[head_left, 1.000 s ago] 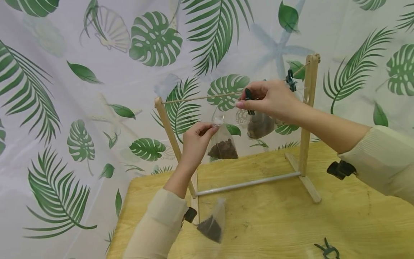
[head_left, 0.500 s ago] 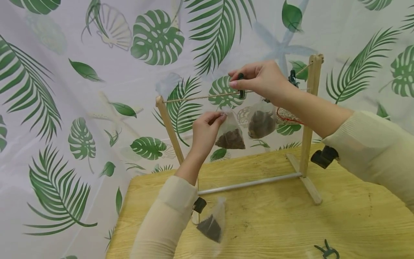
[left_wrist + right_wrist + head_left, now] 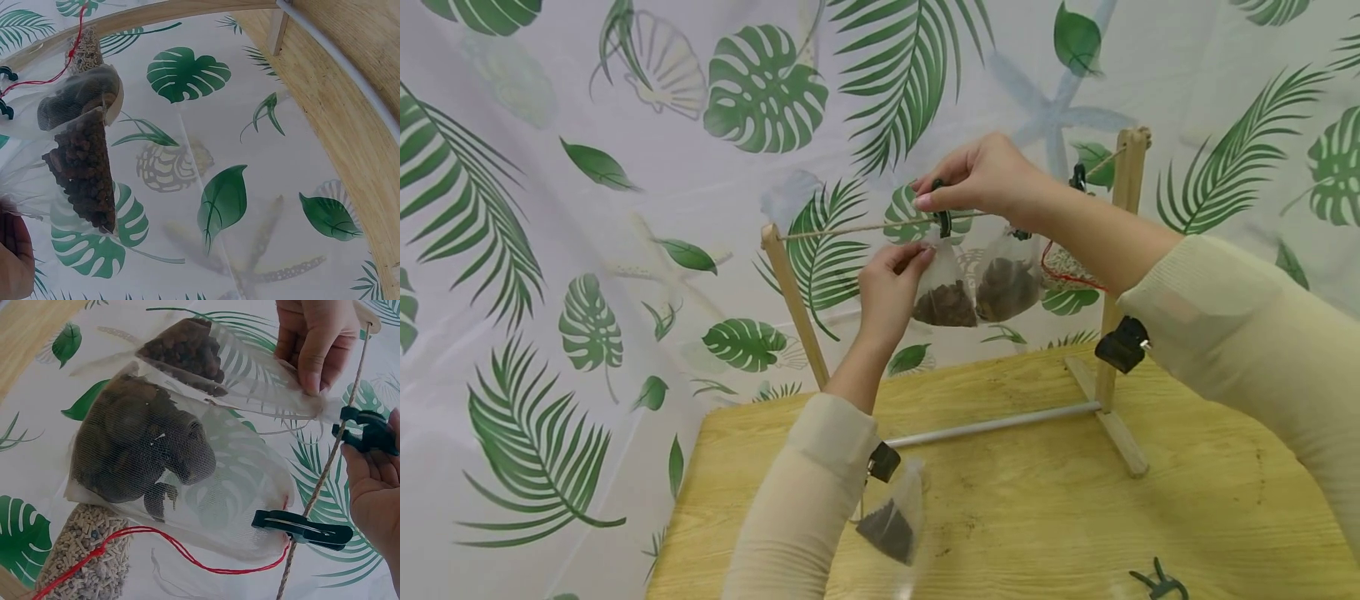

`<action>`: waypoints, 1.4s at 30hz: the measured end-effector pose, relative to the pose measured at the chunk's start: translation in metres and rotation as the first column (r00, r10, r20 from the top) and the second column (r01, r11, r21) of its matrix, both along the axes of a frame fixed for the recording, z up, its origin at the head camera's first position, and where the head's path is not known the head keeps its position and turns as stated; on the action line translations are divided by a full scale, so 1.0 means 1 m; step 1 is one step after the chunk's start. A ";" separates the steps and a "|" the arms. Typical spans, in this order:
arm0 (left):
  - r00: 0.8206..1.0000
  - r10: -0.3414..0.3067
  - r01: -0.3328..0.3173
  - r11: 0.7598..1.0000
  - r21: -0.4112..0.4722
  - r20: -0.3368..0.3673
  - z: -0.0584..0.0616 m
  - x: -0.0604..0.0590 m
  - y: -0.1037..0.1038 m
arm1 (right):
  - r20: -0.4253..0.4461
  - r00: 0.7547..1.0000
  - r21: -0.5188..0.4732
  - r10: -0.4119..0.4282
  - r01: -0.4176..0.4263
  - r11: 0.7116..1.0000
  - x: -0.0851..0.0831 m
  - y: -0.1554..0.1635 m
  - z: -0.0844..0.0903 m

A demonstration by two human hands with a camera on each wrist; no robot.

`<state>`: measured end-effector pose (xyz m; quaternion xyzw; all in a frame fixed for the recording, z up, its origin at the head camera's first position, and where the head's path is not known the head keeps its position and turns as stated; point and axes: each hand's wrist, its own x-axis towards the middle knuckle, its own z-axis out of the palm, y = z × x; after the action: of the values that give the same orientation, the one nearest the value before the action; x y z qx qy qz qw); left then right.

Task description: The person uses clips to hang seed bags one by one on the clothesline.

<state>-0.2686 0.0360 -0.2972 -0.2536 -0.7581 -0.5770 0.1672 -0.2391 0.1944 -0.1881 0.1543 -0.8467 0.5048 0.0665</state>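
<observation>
My left hand (image 3: 895, 271) pinches the top of a clear mesh bag of brown bits (image 3: 945, 296) and holds it just under the string (image 3: 842, 228) of a wooden rack (image 3: 790, 292). My right hand (image 3: 973, 179) pinches a dark clip (image 3: 942, 218) at the string, right above that bag. In the right wrist view the clip (image 3: 365, 432) sits against the string (image 3: 325, 481), beside the left fingertips (image 3: 312, 356) on the bag's top edge (image 3: 275, 394). A second bag of dark lumps (image 3: 1006, 285) hangs clipped next to it.
A pellet bag with red cord (image 3: 1063, 268) hangs near the right post (image 3: 1122, 242). On the wooden table (image 3: 1037, 517) lie another mesh bag (image 3: 891, 521) and a spare clip (image 3: 1157, 579). A white rod (image 3: 1000, 425) joins the rack's feet. A leaf-print sheet hangs behind.
My left hand has lifted the bag up and to the right, to the string. My right hand has carried the clip leftward along the string to sit above the bag.
</observation>
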 end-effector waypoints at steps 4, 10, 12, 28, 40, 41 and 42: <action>1.000 -0.001 0.001 1.000 0.012 -0.009 0.003 -0.001 0.000 | 0.015 0.999 -0.015 0.035 -0.035 0.999 -0.003 -0.001 -0.002; 1.000 0.004 -0.005 0.999 0.034 0.022 0.003 -0.002 0.000 | 0.044 0.998 -0.018 0.055 -0.054 0.998 -0.004 0.000 -0.005; 1.000 0.004 -0.005 0.999 0.050 0.026 0.004 -0.002 0.001 | 0.041 0.997 -0.024 0.058 -0.057 0.998 -0.005 0.001 -0.006; 0.981 0.058 -0.045 0.996 0.076 -0.185 0.004 0.006 0.010 | 0.051 0.997 0.054 0.053 -0.056 0.997 -0.003 0.004 -0.012; 0.999 -0.033 0.031 0.984 0.176 0.011 -0.006 0.005 0.011 | -0.034 0.997 0.391 0.068 -0.049 0.919 0.009 0.011 -0.008; 0.999 -0.033 0.030 0.983 0.181 0.014 -0.007 0.005 0.010 | -0.056 0.996 0.436 0.070 -0.039 0.899 0.011 0.011 -0.007; 0.999 -0.031 0.027 0.983 0.184 0.019 -0.008 0.005 0.010 | -0.072 0.995 0.473 0.072 -0.030 0.881 0.014 0.011 -0.006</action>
<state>-0.2635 0.0461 -0.3051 -0.2416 -0.6997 -0.6496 0.1733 -0.2246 0.2056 -0.1940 0.2100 -0.9359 0.2784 0.0507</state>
